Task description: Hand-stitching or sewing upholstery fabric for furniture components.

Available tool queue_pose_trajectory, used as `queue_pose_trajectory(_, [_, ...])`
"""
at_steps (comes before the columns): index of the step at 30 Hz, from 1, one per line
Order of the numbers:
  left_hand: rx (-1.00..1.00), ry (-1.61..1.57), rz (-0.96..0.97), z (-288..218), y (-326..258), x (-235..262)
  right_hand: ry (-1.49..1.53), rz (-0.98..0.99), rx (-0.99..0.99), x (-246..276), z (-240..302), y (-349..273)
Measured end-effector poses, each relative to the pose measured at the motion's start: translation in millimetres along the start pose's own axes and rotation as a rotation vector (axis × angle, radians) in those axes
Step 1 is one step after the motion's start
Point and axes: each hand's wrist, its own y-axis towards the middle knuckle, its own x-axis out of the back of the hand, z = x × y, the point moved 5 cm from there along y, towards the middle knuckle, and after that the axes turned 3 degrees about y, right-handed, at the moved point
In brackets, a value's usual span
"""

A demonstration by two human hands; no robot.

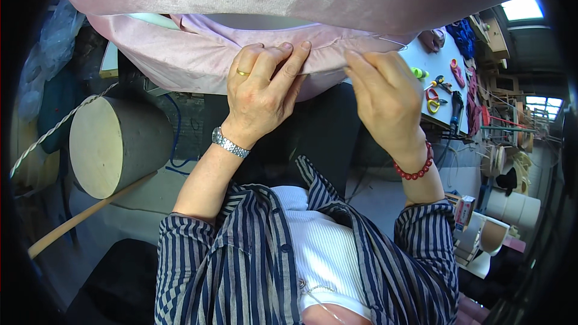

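Far left, a round drum-shaped form lies on its side with its pale wooden end facing you, a twisted cord running past it and a wooden stick leaning below. Moving in, your left hand, ring on one finger and a metal watch at the wrist, is clamped on the folded edge of the pink velvet fabric, fingertips pressing the fold down. That fabric stretches right across the top of your view, draped over a rounded shape just above both hands. Next, your right hand, red bead bracelet at the wrist, pinches the same seam just beside the left, fingers closed; what they grip is too small to tell. Both hands sit close together on the edge. Further right, a white table carries red-handled scissors and small tools. Pale cylinders stand at the far right.
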Motion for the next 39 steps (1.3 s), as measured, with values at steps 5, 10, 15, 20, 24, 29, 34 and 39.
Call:
queue_pose_trajectory(5, [-0.017,0.033,0.019,-1.2,0.3,-0.7,-0.043,0.12,-0.082,-13.7,4.7,-4.9])
queue_pose_trajectory(10, [0.006,0.021,0.012,-1.3,1.4,-1.8,-0.064,0.123,-0.096,-15.6,7.5,-4.6])
queue_pose_trajectory(15, [0.068,0.007,-0.023,1.1,0.9,-1.5,-0.028,0.075,-0.09,-16.5,7.3,-5.7])
queue_pose_trajectory(20, [0.105,0.002,-0.053,-1.8,6.9,-0.4,0.009,0.046,-0.093,-12.2,7.0,-6.6])
queue_pose_trajectory(24, [0.147,-0.003,-0.088,-2.1,15.2,2.9,0.031,-0.049,-0.066,-9.6,3.3,-9.0])
queue_pose_trajectory(29, [0.139,-0.006,-0.112,-0.4,20.4,1.7,0.023,-0.163,-0.024,-3.8,-1.0,-7.7])
queue_pose_trajectory(34, [0.077,0.073,-0.101,-2.6,22.8,3.9,0.024,-0.166,-0.013,-4.5,-1.8,-3.5])
queue_pose_trajectory(39, [0.007,0.131,-0.11,-5.1,20.3,5.3,0.001,-0.146,-0.009,-4.0,1.5,7.3])
